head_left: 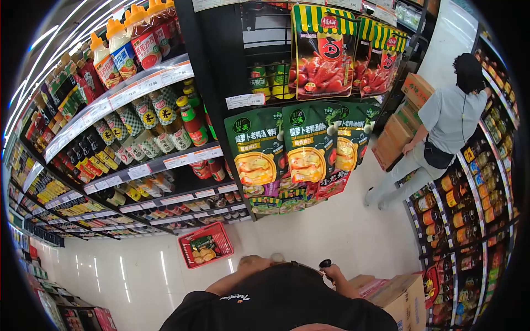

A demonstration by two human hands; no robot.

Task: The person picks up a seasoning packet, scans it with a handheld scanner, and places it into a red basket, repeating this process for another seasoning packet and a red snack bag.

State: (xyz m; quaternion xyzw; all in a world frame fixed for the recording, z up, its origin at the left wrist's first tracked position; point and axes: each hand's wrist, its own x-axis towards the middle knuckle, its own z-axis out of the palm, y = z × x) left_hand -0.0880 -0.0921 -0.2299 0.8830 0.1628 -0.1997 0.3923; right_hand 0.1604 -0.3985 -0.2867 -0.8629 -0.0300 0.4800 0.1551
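Note:
My left hand (254, 262) is low in front of my waist, close to the black shirt; its fingers are largely hidden, and I cannot make out anything in it. My right hand (333, 271) is closed around a small black object with a rounded end (326, 263), whose kind is not clear. On the floor to the left of my left hand stands a red shopping basket (230, 243) with a green-and-yellow food packet (204, 255) inside. Ahead hang green soup-seasoning pouches (305, 146) in a row. Above them are red-and-yellow striped pouches (323, 60).
Shelves of bottles (149, 118) with price-tag strips rise on the left. Cardboard boxes (406, 300) stand close by my right arm. Farther right, another person (450, 118) faces a shelf of jars (464, 207), beside stacked cartons (398, 129).

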